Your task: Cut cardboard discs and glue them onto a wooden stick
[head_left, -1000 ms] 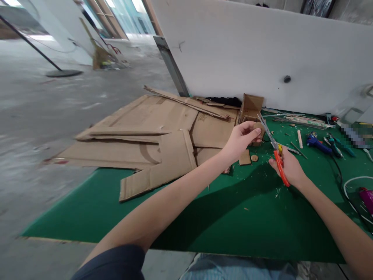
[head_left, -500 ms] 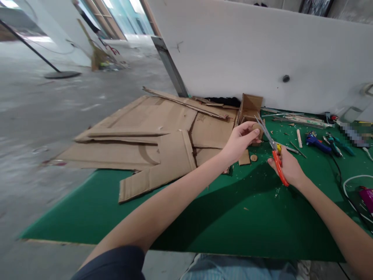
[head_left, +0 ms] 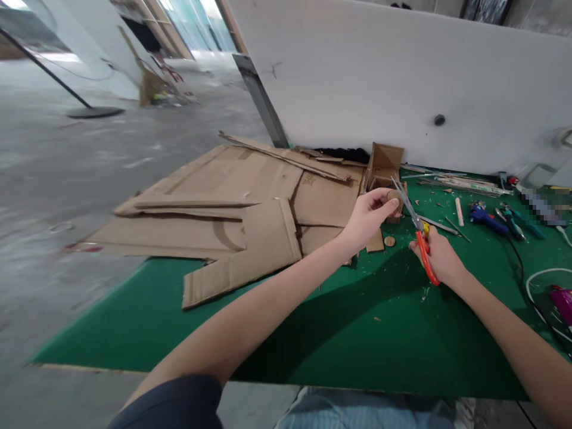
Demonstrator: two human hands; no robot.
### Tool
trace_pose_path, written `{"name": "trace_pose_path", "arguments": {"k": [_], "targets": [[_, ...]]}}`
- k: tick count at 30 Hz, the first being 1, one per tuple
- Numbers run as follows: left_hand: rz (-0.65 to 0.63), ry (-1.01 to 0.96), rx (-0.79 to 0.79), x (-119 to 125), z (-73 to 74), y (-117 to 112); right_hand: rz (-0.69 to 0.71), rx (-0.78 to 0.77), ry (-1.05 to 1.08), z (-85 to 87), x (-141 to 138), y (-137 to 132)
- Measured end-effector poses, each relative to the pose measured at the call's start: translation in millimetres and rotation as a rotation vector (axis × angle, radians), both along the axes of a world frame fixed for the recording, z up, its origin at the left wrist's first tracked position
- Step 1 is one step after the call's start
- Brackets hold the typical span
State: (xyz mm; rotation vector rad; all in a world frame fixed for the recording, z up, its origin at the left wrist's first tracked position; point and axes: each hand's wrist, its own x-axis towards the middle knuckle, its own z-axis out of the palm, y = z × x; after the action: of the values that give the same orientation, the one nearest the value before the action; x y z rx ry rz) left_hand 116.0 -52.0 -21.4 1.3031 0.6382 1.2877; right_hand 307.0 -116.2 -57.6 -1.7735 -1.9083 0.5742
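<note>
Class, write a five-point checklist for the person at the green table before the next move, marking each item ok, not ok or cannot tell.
1. Scissors gripped in the right hand: ok, red handle in the grip.
2. Cardboard piece held by the left hand: ok, pinched.
3. Left fingertips well away from the blades: not ok, they are close.
4. Table free of scraps: not ok, small bits lie scattered.
5. Blue corded tool switched off: cannot tell.
</note>
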Motion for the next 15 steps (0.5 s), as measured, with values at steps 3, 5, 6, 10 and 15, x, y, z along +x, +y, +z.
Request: {"name": "trace_pose_path", "arguments": {"k": [3,5,6,10,15], "targets": [[0.011,0.052,0.035,-3.1,5.4,-0.8,-0.006,-0.002,-0.019,0.8,1.5,1.6],[0.012,0.077,0.051,-5.2,8.8,-0.9,-0.015,-0.013,-0.039,3.0,2.1,2.4],[0.015,0.085,0.054,-6.0,10.2,-0.7,-0.021,-0.017,-0.052,4.3,2.4,2.7],[0.028,0.129,0.063,-8.0,13.2,1.4,-0.031,-0.016,-0.073,9.1,3.7,4.0],[0.005,0.183,0.090,-10.7,14.0,5.4,-0.014,0.002,-0.077,10.7,6.5,5.6]]}}
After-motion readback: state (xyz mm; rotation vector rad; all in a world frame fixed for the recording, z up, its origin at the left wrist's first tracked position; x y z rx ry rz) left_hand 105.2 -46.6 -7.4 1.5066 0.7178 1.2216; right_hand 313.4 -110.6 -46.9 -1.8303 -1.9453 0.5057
